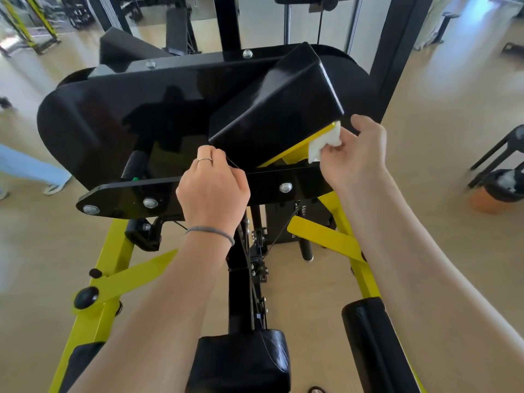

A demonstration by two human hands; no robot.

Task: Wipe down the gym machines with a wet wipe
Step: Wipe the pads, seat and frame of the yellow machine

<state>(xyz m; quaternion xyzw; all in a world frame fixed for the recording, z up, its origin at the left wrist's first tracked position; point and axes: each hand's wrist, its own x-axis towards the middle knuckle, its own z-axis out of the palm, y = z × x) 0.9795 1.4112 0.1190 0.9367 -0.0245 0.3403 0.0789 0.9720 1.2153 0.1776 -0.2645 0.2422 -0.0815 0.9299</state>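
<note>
A black and yellow gym machine fills the view, with a glossy black cover (147, 114) and a raised black housing (272, 109) on top. My right hand (357, 154) pinches a crumpled white wet wipe (324, 143) against the yellow bar (295, 150) under the housing's lower right corner. My left hand (212, 188) grips the housing's near lower edge, fingers curled round it, just above the black cross plate (272, 184) with bolts.
Yellow frame legs (113, 265) spread below, with black pads at the bottom centre (243, 361) and bottom right (371, 341). A person's legs stand at the left (31, 168). An orange bin (493, 194) and black stool legs sit right. Other machines stand behind.
</note>
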